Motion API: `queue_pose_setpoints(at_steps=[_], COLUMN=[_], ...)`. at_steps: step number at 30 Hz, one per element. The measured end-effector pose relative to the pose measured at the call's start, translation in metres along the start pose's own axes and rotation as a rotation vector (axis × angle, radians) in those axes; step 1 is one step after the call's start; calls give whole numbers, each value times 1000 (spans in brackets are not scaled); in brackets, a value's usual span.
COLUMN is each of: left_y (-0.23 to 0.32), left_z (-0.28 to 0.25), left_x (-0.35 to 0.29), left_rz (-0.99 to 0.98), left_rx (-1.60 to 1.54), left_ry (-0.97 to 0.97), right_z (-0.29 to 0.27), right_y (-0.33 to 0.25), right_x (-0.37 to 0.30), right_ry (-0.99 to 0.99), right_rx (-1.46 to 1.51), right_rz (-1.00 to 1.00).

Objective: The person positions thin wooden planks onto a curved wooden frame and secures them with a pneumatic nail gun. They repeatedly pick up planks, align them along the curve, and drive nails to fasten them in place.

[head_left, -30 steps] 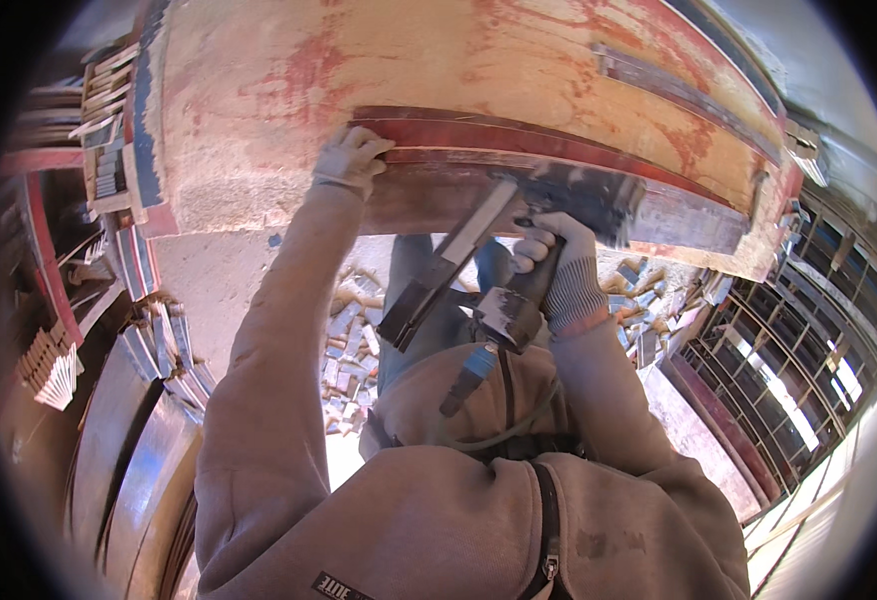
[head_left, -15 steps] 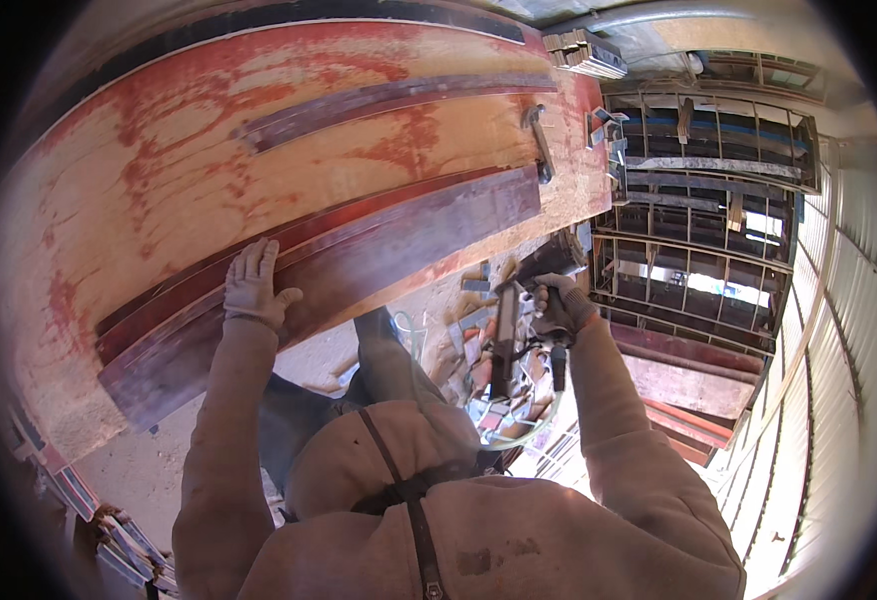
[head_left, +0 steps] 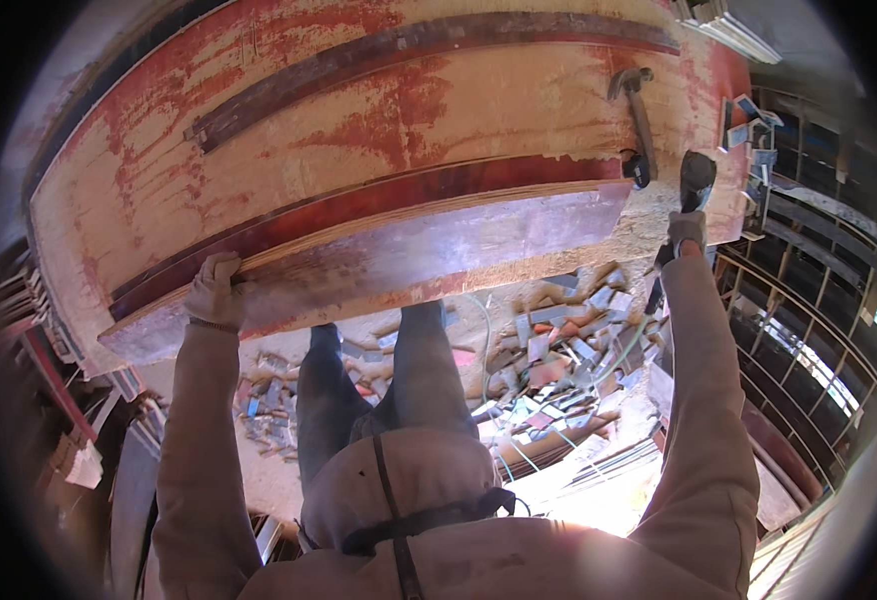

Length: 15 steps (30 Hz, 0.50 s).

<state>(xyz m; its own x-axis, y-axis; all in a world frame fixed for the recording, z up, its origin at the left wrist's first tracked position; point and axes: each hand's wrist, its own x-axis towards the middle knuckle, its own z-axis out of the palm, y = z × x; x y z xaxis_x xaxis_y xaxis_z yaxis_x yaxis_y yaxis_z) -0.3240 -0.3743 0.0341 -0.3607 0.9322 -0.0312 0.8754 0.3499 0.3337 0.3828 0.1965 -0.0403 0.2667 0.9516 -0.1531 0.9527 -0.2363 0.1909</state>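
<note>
Red-stained plywood fills the upper half of the head view: we see a large worn formwork panel [head_left: 359, 130] with a dark batten [head_left: 409, 50] fixed across its top part, and on its near edge a long purple-brown plywood strip [head_left: 389, 255] lying lengthwise. Our left hand [head_left: 214, 290], in a pale work glove, is curled over the near left edge of that strip, fingers [head_left: 221, 268] pressed together on its upper face. Our right hand [head_left: 687, 228], also gloved, is closed round the dark grip of a tool [head_left: 697, 180] held just beyond the strip's right end; what kind of tool it is we cannot tell, since only the grip shows. A claw hammer [head_left: 637, 115] lies on the panel just left of this hand, its steel head toward the far edge and its black grip end toward the strip's right corner; the hand does not touch it. Below the panel, between our sleeves, a litter of small offcuts [head_left: 549, 350], rectangular pieces in red, blue and pale wood tones, is strewn on the sandy ground [head_left: 279, 470], with thin green cords running through it. Stacked boards [head_left: 69, 440] stand at the lower left, and a frame of steel bars [head_left: 809, 340] curves along the right rim. No label or sign is legible.
</note>
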Motion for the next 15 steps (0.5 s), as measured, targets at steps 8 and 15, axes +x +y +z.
queue_pose_setpoints(at_steps=[8,15], left_y=[66,77], left_z=[-69,-96], left_x=[-13,-31], left_rz=[90,263], left_rx=[111,159], left_ry=[57,-36], right_z=[-11,-50], right_y=[-24,-22], right_x=[-88,-156], right_ry=[-434,-973], right_rx=[369,1242], right_rz=[101,497])
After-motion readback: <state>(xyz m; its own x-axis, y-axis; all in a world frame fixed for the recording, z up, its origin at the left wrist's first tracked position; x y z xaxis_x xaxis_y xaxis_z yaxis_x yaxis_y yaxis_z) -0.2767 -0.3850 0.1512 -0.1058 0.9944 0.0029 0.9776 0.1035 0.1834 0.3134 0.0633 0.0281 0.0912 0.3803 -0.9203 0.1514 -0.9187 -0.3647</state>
